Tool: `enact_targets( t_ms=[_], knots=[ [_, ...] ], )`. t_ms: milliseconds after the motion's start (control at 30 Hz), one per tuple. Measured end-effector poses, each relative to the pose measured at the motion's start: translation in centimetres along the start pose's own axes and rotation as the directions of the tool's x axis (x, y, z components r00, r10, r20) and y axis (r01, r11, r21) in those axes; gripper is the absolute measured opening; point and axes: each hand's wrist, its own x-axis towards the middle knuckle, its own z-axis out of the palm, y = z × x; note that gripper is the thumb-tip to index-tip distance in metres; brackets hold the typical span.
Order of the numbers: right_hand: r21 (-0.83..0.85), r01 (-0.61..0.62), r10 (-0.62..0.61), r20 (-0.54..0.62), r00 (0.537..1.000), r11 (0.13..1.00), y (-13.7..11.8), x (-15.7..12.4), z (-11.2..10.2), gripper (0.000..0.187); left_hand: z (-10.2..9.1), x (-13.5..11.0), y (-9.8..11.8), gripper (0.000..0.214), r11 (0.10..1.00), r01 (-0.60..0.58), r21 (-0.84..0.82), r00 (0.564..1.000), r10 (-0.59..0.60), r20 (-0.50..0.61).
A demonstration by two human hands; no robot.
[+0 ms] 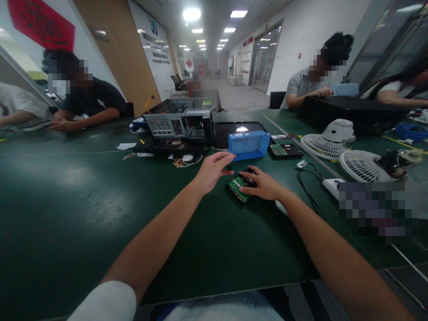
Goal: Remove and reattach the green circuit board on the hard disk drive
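A hard drive with its green circuit board (238, 186) facing up lies on the green table mat. My right hand (262, 184) rests on its right side, fingers pressed down over it. My left hand (213, 170) hovers just left of and above the drive, fingers stretched out towards a blue plastic box (249, 144) and holding nothing. The drive's right half is hidden under my right hand.
An opened computer case (182, 123) stands behind, with a black panel (239, 130) and another drive (285, 150) beside the box. Two white fan parts (329, 140) and a black cable (309, 187) lie on the right. Other people sit at the far left and far right.
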Motion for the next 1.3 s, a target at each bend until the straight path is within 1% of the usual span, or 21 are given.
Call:
enact_targets(
  t_ms=[133, 300, 467, 633, 867, 1000, 1133, 1300],
  knots=[
    [-0.009, 0.002, -0.002, -0.005, 1.0, 1.0, 0.1, 0.0, 0.0, 0.083, -0.2, 0.1, 0.2, 0.028, 1.0, 0.016, -0.009, 1.0, -0.016, -0.015],
    [-0.007, 0.001, -0.001, -0.004, 1.0, 1.0, 0.1, 0.0, 0.1, 0.083, -0.4, 0.1, 0.3, 0.025, 0.997, 0.047, -0.056, 0.999, -0.045, 0.024],
    [-0.015, 0.012, -0.012, -0.013, 1.0, 1.0, 0.2, 0.0, 0.2, 0.082, 0.0, -0.2, 0.5, 0.023, 0.993, 0.07, -0.097, 0.997, -0.065, 0.05],
    [-0.018, 0.009, -0.01, -0.009, 1.0, 1.0, 0.2, 0.0, 0.2, 0.083, 0.3, -0.2, 0.5, 0.018, 0.99, 0.087, -0.111, 0.996, -0.087, 0.005],
    [-0.01, -0.006, 0.006, 0.016, 1.0, 1.0, -0.2, -0.1, -0.2, 0.084, 0.0, 0.4, -0.4, 0.016, 0.986, 0.033, -0.162, 0.997, -0.045, -0.07],
    [-0.01, 0.007, -0.007, 0.002, 1.0, 1.0, -0.2, 0.0, -0.1, 0.084, -0.2, 0.5, -0.5, 0.019, 0.997, 0.005, -0.076, 0.996, -0.012, -0.093],
    [-0.014, 0.003, -0.003, -0.002, 1.0, 1.0, -0.1, 0.0, 0.0, 0.084, -0.3, 0.3, -0.3, 0.024, 1.0, 0.011, -0.008, 0.998, -0.012, -0.056],
    [-0.01, 0.006, -0.006, -0.006, 1.0, 1.0, 0.0, 0.0, 0.0, 0.083, 0.0, 0.0, 0.0, 0.024, 0.998, 0.036, -0.046, 0.998, -0.034, 0.044]
  ],
)
